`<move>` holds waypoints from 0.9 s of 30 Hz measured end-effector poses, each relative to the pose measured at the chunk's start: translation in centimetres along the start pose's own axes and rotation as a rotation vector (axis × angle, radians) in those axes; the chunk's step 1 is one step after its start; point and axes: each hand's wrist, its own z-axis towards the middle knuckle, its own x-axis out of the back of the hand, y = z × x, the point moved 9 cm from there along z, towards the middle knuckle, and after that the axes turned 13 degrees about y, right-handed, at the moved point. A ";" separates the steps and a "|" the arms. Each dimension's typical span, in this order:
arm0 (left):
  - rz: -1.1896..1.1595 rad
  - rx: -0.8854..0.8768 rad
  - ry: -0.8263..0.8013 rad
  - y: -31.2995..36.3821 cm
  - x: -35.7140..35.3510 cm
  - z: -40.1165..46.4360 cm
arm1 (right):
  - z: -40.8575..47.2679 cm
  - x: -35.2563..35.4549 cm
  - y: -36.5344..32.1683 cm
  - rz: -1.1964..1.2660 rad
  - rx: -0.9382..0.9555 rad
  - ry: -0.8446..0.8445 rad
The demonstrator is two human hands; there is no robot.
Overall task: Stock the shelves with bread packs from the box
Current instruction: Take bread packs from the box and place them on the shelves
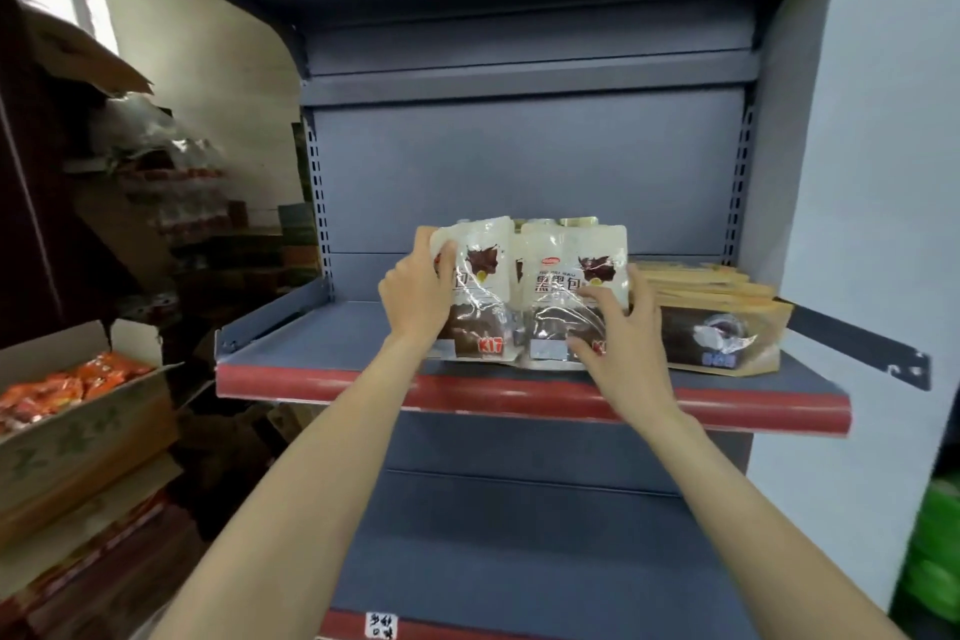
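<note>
Red "K17" printed low on the left bread pack [475, 296]; dark Chinese characters "黑麦包", not fully clear, across the right bread pack [563, 291]. Handwritten marks, unreadable, on a white tag [382, 625] on the lower shelf edge.

Two white bread packs [524, 286] are being shown upright at the front of the shelf [322, 338]; a third may be hidden behind them. Several brown packs [722, 327] are being shown in one row beside them, their number unclear. One open cardboard box [88, 431] of orange packets [62, 387] is being shown. Two hands are being shown.
</note>
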 end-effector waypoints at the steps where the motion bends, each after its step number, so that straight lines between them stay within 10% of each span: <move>1: 0.034 -0.026 0.000 -0.2 -0.1 0.1 | 0.2 -0.2 -0.2 0.007 0.016 -0.006; 6: 0.090 -0.066 -0.052 -0.7 -0.1 -1.0 | -0.6 -0.6 -0.2 -0.082 0.059 -0.015; 11: -0.389 0.134 -0.367 -0.6 -1.3 -4.3 | -1.4 0.3 1.2 -0.048 -0.016 0.058; 27: -0.250 0.179 -0.331 -3.1 0.6 -7.8 | -5.0 0.3 0.1 -0.127 0.131 0.117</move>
